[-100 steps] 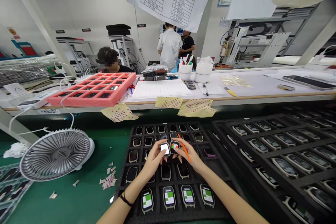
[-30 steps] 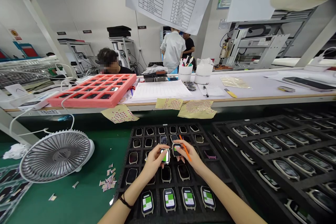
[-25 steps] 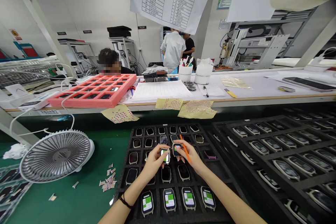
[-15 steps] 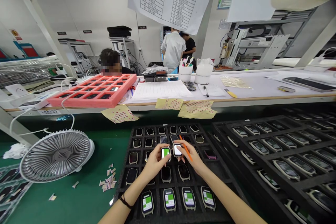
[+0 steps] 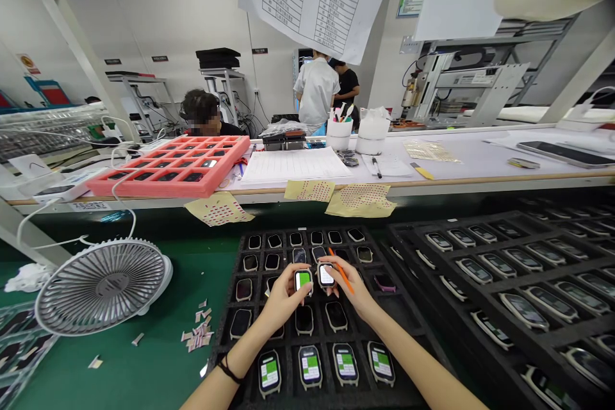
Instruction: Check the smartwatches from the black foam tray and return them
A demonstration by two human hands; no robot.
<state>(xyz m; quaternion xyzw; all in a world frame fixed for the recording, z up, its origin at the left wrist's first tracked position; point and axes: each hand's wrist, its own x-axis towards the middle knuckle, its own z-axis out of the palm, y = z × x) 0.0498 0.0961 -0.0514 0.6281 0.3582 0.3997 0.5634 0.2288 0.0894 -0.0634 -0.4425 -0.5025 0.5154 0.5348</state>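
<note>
Over the middle of a black foam tray point(image 5: 291, 368), my left hand point(image 5: 287, 291) is closed around a smartwatch point(image 5: 302, 280) whose screen shows green and white. Beside it, my right hand point(image 5: 353, 288) grips a second smartwatch point(image 5: 326, 275) with a mostly white screen. An orange stick-like tool point(image 5: 342, 271), perhaps a pen, lies along the right hand's fingers. The two watches are held side by side, slightly apart. In the tray's front row sit several lit watches point(image 5: 310, 365) with green and white screens; dark-screened watches point(image 5: 304, 318) fill many other compartments.
A second black tray of watches point(image 5: 523, 307) stands to the right. At left are a grey fan point(image 5: 113, 285) and small paper scraps point(image 5: 198, 333) on the green mat. A raised shelf point(image 5: 461, 173) behind holds a pink foam tray point(image 5: 158, 187). Co-workers point(image 5: 318, 86) are in the background.
The right hand's watch has shifted very slightly to the right. Both hands keep their hold on the watches, and the trays have not moved.
</note>
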